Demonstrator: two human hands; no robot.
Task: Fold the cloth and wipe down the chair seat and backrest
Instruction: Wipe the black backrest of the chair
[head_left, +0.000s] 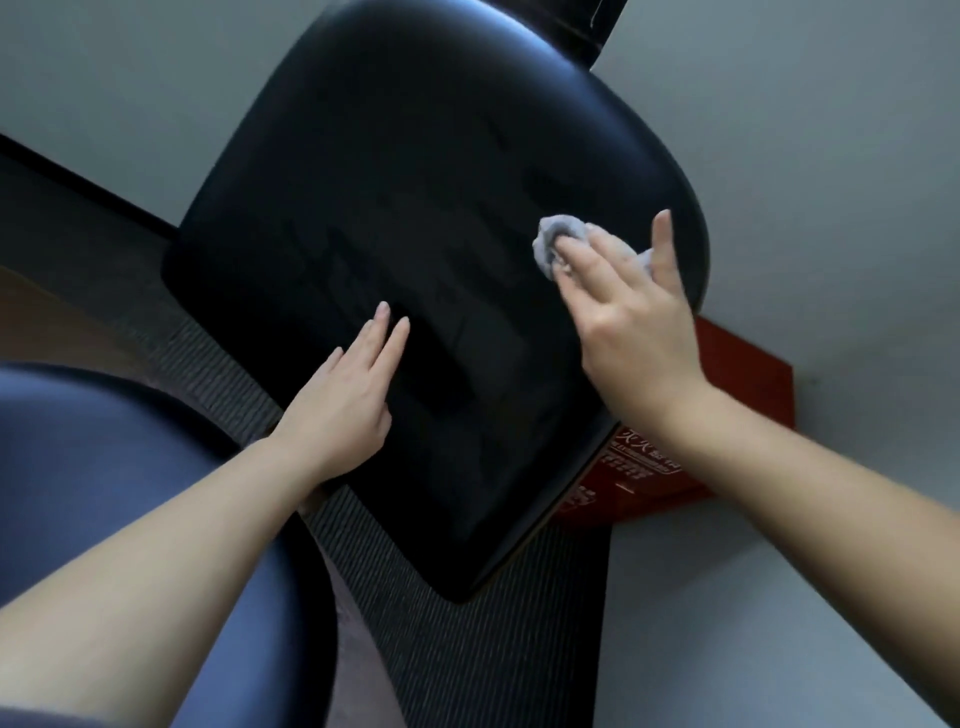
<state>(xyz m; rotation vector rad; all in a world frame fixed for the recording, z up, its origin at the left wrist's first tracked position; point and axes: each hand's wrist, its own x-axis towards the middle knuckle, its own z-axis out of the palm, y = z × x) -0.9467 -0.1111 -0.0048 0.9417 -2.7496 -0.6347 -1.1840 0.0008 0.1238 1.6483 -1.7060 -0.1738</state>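
Note:
The black backrest (415, 208) of the chair fills the middle of the view. A small grey cloth (553, 236), bunched up, lies against its right side. My right hand (628, 322) presses the cloth onto the backrest with straight, spread fingers; most of the cloth is hidden under the hand. My left hand (348, 400) rests flat on the lower left part of the backrest, fingers straight, holding nothing. The blue chair seat (104, 467) shows at the lower left.
A red box (737, 395) with white lettering stands against the pale wall (831, 130) behind the backrest's right edge. Dark ribbed carpet (467, 649) covers the floor below the backrest. A dark skirting strip (78, 176) runs along the wall at left.

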